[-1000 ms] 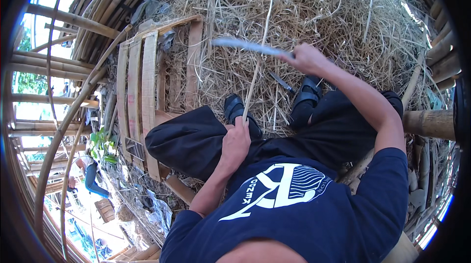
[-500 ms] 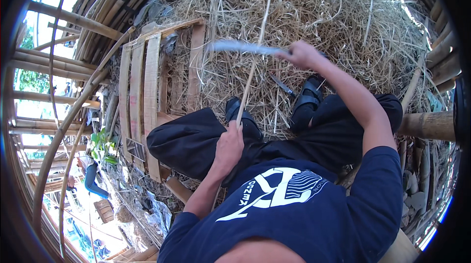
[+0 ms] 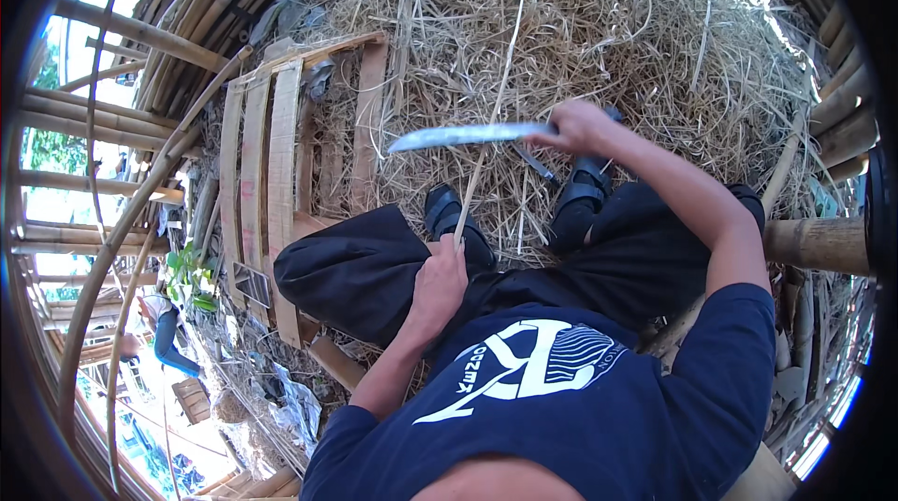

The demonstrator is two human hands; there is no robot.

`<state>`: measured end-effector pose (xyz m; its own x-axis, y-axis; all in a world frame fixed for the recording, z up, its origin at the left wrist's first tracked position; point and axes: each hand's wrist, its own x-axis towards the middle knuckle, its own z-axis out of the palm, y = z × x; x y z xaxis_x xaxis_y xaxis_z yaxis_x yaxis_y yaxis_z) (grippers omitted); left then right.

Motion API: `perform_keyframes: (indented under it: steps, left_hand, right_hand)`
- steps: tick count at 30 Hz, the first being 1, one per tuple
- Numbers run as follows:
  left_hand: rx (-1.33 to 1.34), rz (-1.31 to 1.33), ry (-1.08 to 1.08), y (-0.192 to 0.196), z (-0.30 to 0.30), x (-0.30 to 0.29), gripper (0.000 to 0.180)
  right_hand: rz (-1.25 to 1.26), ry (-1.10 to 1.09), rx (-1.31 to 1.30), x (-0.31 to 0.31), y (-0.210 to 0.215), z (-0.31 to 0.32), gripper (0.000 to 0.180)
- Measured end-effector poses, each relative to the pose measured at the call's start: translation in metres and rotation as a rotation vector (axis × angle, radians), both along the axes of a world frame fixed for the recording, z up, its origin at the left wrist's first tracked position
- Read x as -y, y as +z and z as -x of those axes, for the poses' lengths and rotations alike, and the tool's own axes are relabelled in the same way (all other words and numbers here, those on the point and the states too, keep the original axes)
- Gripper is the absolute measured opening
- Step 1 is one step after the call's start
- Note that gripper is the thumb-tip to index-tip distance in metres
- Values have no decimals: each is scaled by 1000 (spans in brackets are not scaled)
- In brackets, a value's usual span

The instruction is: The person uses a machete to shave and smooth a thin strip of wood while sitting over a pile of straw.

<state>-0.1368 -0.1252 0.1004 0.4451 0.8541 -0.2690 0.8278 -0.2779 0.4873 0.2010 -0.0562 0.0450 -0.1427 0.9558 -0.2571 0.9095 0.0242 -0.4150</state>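
My left hand (image 3: 440,286) is closed round the near end of a long, thin bamboo strip (image 3: 506,71), which runs away from me over the shavings. A machete (image 3: 463,135) is gripped by its handle in my right hand (image 3: 582,127). Its broad, pale blade points left and crosses the strip; whether the edge touches it I cannot tell. On the ground between my sandalled feet, near my right foot, lies a small knife (image 3: 535,164), partly hidden behind the right hand's wrist area.
Curly bamboo shavings (image 3: 617,33) heap up in front of me. A slatted wooden pallet (image 3: 281,164) lies at the left. Bamboo poles (image 3: 140,33) form a railing beyond it, with another person (image 3: 166,342) farther off. A thick bamboo pole (image 3: 816,244) sticks out at the right.
The machete and my right hand have come nearer to me along the bamboo strip. My left hand keeps its hold with hardly any movement.
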Motion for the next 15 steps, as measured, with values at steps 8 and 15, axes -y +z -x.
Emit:
perform_keyframes:
  steps: [8,15]
  left_hand:
    - [7,32,-2,5,0,4,16]
    - [45,58,19,1,0,-6,17]
  right_hand:
    - [67,-474,9,-41,4,-64,85]
    - [-78,-60,-93,13,-13,7,84]
